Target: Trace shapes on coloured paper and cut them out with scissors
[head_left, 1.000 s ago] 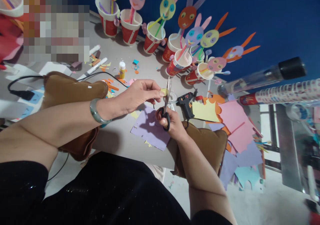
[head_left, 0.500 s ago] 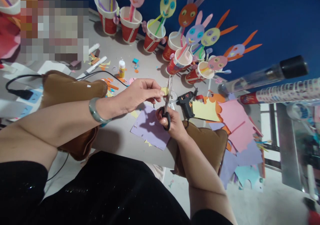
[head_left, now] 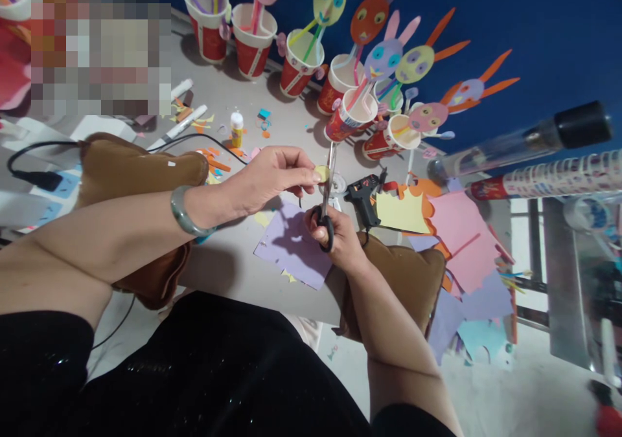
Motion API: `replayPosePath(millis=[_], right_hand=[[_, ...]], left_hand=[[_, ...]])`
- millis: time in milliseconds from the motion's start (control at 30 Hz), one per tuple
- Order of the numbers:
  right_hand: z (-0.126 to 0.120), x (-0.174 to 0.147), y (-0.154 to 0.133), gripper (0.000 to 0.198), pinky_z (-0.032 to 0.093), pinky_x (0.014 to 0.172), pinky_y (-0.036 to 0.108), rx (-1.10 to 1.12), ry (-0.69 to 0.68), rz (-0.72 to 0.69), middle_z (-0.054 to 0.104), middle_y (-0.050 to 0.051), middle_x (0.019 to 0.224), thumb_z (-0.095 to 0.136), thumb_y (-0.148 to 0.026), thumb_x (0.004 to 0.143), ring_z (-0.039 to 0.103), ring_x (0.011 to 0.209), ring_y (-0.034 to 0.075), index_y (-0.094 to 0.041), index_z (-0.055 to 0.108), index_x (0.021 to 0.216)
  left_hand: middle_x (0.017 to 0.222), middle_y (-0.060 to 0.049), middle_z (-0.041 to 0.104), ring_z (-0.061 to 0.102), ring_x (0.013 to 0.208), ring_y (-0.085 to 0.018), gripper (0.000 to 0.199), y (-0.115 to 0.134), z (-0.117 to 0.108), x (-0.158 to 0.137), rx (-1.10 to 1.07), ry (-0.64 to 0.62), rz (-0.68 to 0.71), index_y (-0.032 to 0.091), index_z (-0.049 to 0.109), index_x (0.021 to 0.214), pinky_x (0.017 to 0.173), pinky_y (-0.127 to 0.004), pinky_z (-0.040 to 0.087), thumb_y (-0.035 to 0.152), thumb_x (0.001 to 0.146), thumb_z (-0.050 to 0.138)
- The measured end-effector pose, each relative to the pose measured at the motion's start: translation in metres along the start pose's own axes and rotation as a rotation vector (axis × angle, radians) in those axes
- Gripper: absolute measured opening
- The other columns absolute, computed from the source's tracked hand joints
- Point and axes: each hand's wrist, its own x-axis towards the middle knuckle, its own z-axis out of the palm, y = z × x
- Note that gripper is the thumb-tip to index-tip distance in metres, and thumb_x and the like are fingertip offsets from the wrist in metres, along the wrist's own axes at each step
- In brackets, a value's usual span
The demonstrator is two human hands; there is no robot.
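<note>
One yellow paper piece [head_left: 322,173], pinched at its edge by the left hand [head_left: 272,177], beside the blades of scissors [head_left: 327,199] gripped in the right hand [head_left: 344,241]; presumably light, pliable, easily creased, best held by the rim away from the blades.

Single head-worn view, looking forward and steeply down over wearer's black garment [head_left: 208,372], nearest to lens, across much of frame bottom. Left hand [head_left: 272,177] and right hand [head_left: 343,237] at middle range, near frame center. Red paper cups [head_left: 253,52] farther off, along top; blue wall [head_left: 510,3] behind. View rolled: back edge of tabletop [head_left: 286,126] slopes down toward right. Wide field takes in floor [head_left: 500,401] at lower right.
</note>
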Motion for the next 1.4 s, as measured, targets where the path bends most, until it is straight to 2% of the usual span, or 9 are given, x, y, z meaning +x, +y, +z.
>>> replayPosePath(millis=[200, 1100, 1400], right_hand=[[-0.0004, -0.0006, 0.0015, 0.068, 0.036, 0.064, 0.031, -0.007, -0.003, -0.025, 0.054, 0.002, 0.069, 0.065, -0.089, 0.071, 0.049, 0.074, 0.018, -0.023, 0.049, 0.067], [-0.0001, -0.0005, -0.0026, 0.071, 0.036, 0.063, 0.032, -0.024, 0.016, 0.009, 0.055, 0.001, 0.066, 0.066, -0.092, 0.065, 0.050, 0.071, 0.018, -0.022, 0.051, 0.064], [0.0007, -0.0011, -0.0012, 0.070, 0.037, 0.064, 0.032, -0.022, 0.006, 0.000, 0.055, 0.001, 0.067, 0.066, -0.091, 0.067, 0.050, 0.071, 0.018, -0.023, 0.051, 0.065]], left_hand=[[0.067, 0.000, 0.067, 0.061, 0.063, -0.008, 0.015, 0.0005, 0.0004, 0.0010, 0.026, 0.016, 0.024, 0.016, 0.064, 0.069, 0.068, -0.025, 0.049, 0.014, 0.080, 0.074], [0.073, 0.000, 0.068, 0.062, 0.068, -0.009, 0.012, 0.0032, -0.0047, 0.0005, 0.126, 0.030, 0.126, 0.016, 0.066, 0.072, 0.070, -0.027, 0.050, 0.015, 0.082, 0.073], [0.072, 0.000, 0.067, 0.061, 0.068, -0.010, 0.013, 0.0020, -0.0050, 0.0012, 0.162, 0.055, 0.122, 0.016, 0.066, 0.072, 0.070, -0.028, 0.049, 0.015, 0.082, 0.075]])
